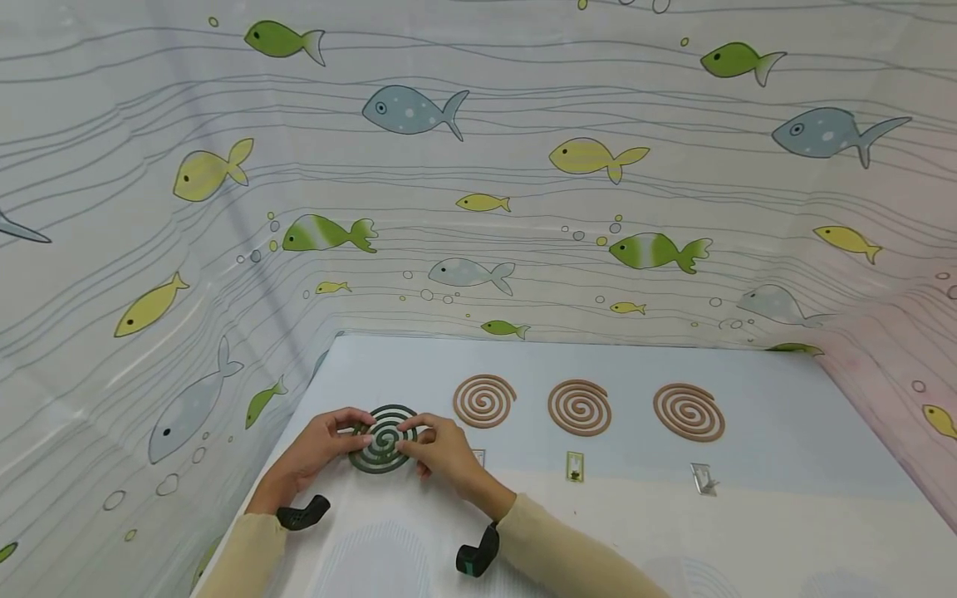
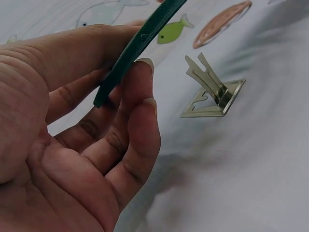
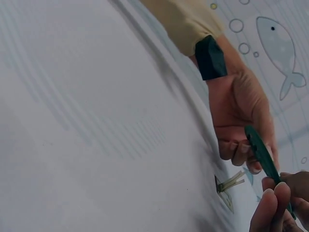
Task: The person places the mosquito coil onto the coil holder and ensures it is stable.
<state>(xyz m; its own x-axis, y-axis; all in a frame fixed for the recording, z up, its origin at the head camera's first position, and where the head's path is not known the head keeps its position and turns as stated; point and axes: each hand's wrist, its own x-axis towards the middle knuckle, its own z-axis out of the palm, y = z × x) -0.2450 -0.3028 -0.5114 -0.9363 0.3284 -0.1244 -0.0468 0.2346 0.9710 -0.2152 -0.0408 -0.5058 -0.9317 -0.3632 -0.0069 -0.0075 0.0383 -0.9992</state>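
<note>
A dark green mosquito coil (image 1: 384,472) is held between both hands above the left part of the white table. My left hand (image 1: 317,448) pinches its left edge between thumb and fingers. From the other side, my right hand (image 1: 447,453) pinches the coil's right part. Seen edge-on in the left wrist view, the green coil (image 2: 128,58) is thin and flat. Close by on the table is a metal coil stand (image 2: 210,89) with a forked prong bent upward. The right wrist view also shows a stand (image 3: 224,188) below the coil.
Three brown mosquito coils (image 1: 484,401), (image 1: 579,407), (image 1: 689,412) lie in a row toward the table's back. In front of them are small metal stands (image 1: 575,467), (image 1: 703,479); another stand (image 1: 479,456) is partly hidden by my right hand. Fish-printed sheeting (image 1: 419,183) surrounds the table.
</note>
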